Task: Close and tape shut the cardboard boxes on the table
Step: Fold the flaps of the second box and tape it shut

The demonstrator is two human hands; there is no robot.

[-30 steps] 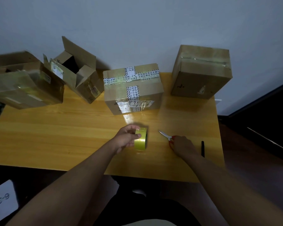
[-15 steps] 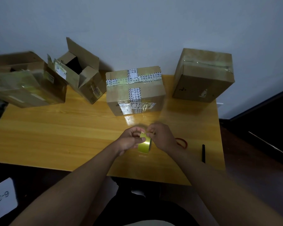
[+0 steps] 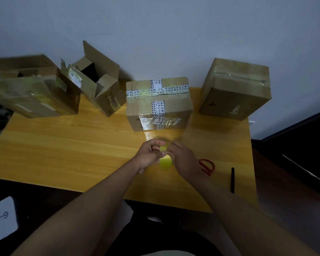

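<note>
I held the yellow-green roll of packing tape [image 3: 165, 160] just above the yellow wooden table [image 3: 63, 145], my left hand [image 3: 149, 156] curled round its near side and my right hand [image 3: 184, 159] pinching at its top edge, where I judged I was picking for the loose end. Four brown cardboard boxes stood along the wall: the closed one with black-and-white printed tape [image 3: 158, 103] right in front of me, a plain closed one [image 3: 235, 88] to its right, a small one with its flaps standing open [image 3: 98, 84] to the left, and a larger one [image 3: 31, 89] at the far left whose top I could not read clearly. The red-handled scissors [image 3: 208, 166] lay just beside my right wrist, a slim black pen [image 3: 232, 180] further right. The risk, as I saw it, was the tape tearing off in a sliver or folding onto itself if I peeled unevenly, or my wrist knocking the scissors.
</note>
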